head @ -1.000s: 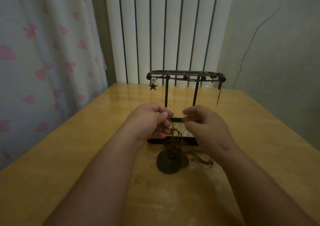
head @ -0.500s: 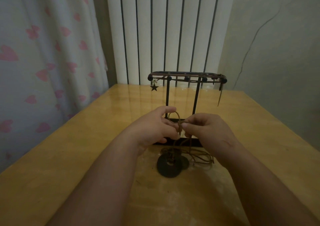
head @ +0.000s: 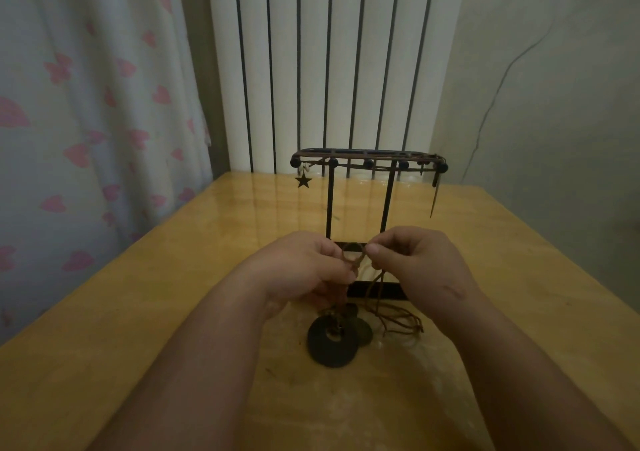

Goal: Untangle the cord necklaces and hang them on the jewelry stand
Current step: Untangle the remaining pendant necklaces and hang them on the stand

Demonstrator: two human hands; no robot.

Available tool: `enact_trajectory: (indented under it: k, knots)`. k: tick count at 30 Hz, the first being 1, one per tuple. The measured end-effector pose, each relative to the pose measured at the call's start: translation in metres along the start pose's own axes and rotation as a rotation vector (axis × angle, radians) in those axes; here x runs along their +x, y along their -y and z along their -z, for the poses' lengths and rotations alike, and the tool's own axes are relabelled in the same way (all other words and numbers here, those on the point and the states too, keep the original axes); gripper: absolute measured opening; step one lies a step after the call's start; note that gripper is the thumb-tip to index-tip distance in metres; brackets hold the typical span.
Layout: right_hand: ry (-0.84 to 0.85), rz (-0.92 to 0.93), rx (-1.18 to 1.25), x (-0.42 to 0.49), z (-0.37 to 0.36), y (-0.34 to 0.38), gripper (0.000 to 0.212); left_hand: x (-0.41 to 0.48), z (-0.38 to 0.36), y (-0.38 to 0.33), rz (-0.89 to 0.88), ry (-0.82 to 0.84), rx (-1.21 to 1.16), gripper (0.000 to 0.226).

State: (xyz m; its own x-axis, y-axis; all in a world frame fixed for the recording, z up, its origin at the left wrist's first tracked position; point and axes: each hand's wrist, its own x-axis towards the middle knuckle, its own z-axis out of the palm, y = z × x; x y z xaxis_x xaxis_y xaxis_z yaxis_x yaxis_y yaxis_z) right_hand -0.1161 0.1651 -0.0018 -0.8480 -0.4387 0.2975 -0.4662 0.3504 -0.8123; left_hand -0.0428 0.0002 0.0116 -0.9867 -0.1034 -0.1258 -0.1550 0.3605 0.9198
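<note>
In the middle of the frame the left hand [head: 304, 270] and the right hand [head: 415, 263] are meeting just in front of the jewelry stand [head: 367, 163]. Both are curling their fingers and pinching the brown cord necklaces [head: 376, 286] between them. A small loop of cord is standing up between the two thumbs. From the fingers the strands are trailing down to the bench [head: 173, 294], where the loose ends are lying in a tangle at lower centre, just right of a dark disc pendant [head: 330, 345]. That disc is lying flat on the bench below the left hand, with a smaller dark disc [head: 363, 333] partly tucked behind its right edge (how many cords are knotted together here I cannot tell).

The stand is sitting upright on the bench behind the hands, its two thin posts rising to a horizontal top bar at the centre of the frame. Cords are running along that bar, with a star pendant [head: 303, 181] hanging at its left end and a thin pointed pendant [head: 434, 197] dangling at its right end.

A curtain [head: 86, 121] with pink hearts is filling the left side of the frame, and a white ribbed radiator [head: 332, 62] is standing behind the bench at top centre.
</note>
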Motion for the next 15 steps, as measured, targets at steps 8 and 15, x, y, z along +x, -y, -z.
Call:
enact_trajectory:
  k: [8,15]
  knots:
    - [0.006,0.009,0.009,0.0001,0.0003,0.0016,0.015,-0.0069,0.0023,-0.0006,-0.014,0.215,-0.103,0.008]
    - [-0.034,0.014,0.105,-0.0014,0.0083,0.0072,0.008,-0.0042,0.0022,0.0009,0.012,0.138,-0.115,0.007]
